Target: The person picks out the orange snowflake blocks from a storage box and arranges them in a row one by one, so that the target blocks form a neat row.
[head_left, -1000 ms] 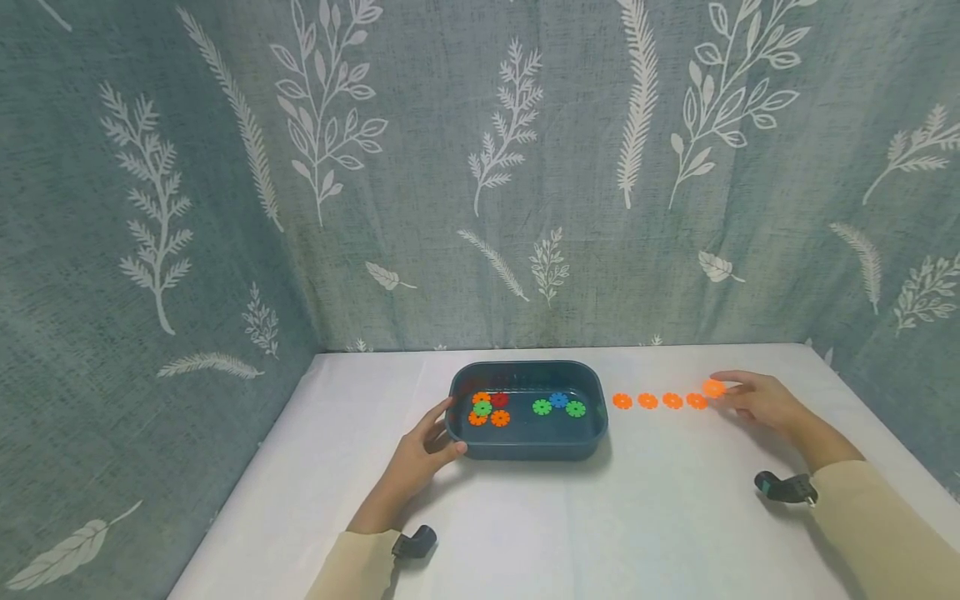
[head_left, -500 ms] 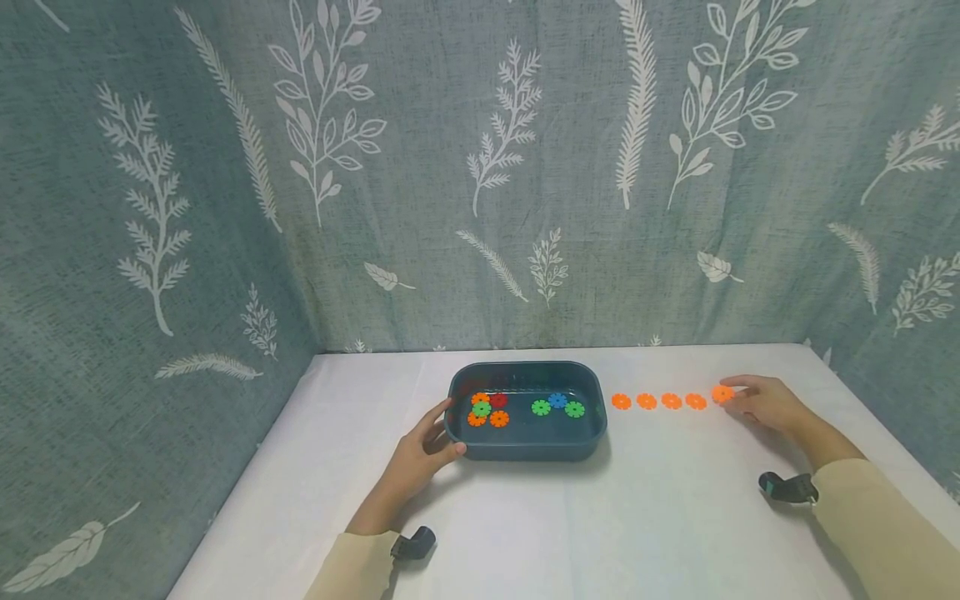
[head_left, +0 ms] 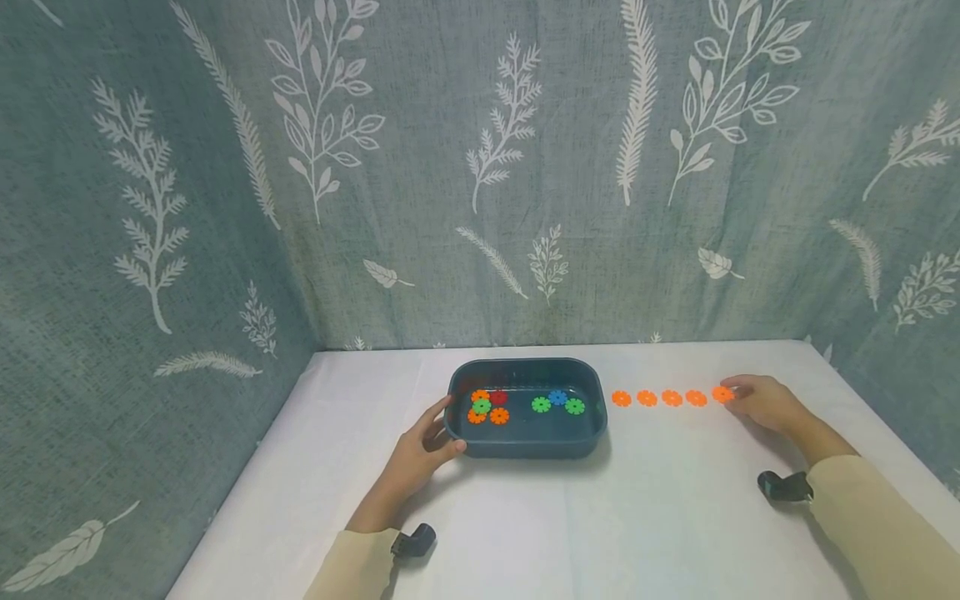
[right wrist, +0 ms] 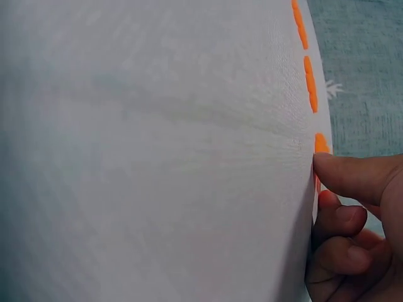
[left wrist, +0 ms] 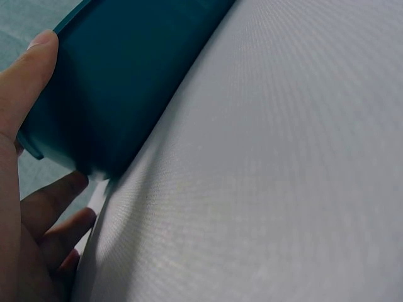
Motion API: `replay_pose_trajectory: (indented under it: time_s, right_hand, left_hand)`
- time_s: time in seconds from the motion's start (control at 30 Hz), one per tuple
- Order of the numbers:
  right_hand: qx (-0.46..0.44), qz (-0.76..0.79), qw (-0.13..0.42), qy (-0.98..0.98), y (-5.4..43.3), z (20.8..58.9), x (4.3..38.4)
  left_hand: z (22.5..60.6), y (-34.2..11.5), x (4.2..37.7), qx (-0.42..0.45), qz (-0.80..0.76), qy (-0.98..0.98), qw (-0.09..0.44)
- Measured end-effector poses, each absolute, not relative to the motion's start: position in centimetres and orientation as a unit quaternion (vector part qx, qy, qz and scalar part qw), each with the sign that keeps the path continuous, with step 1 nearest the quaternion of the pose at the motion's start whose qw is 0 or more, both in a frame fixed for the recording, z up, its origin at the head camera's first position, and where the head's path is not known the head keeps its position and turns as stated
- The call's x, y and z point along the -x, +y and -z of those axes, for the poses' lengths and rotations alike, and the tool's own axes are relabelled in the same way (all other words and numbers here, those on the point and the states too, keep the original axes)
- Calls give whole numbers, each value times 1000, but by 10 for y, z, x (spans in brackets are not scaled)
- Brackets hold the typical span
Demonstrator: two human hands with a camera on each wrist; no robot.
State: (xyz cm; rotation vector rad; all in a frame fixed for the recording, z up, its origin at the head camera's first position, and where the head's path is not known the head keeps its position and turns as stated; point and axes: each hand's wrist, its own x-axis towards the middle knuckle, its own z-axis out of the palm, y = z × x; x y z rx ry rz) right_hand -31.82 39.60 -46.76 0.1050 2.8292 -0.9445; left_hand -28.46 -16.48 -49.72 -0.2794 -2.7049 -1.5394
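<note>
My left hand [head_left: 417, 452] holds the left end of a dark teal plastic tray [head_left: 525, 448], thumb at the front corner and fingers along the end wall. The left wrist view shows the thumb [left wrist: 34, 66] by the tray's rim and the other fingers lower down near its base. At the right, my right hand [head_left: 768, 407] pinches an orange notched disc [head_left: 723, 395] at the table surface. This disc is at the right end of a row of orange discs [head_left: 672, 398]. In the right wrist view my thumb [right wrist: 343, 176] is at the row, with the other fingers curled below.
Inside the tray lie more notched discs: a red disc [head_left: 498, 397], a blue disc [head_left: 558, 397], orange ones and several green ones. A white cloth [head_left: 517, 533] covers the table. Patterned grey-green curtains [head_left: 420, 183] hang behind and at the sides.
My right hand has moved slightly right and lowered the orange disc into line with the row; its raised forefinger has drawn in. The left hand and the tray stay put.
</note>
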Motion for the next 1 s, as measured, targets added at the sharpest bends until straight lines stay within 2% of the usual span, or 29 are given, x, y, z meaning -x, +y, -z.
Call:
replay_pose_trajectory:
  time_s: [0.73, 1.0]
  right_hand:
    - [-38, 320, 97, 942, 395, 465, 320]
    - [-35, 319, 83, 944, 394, 468, 318]
  left_hand:
    - [497, -164, 286, 96, 488, -867, 12]
    - [499, -164, 286, 94, 493, -865, 10]
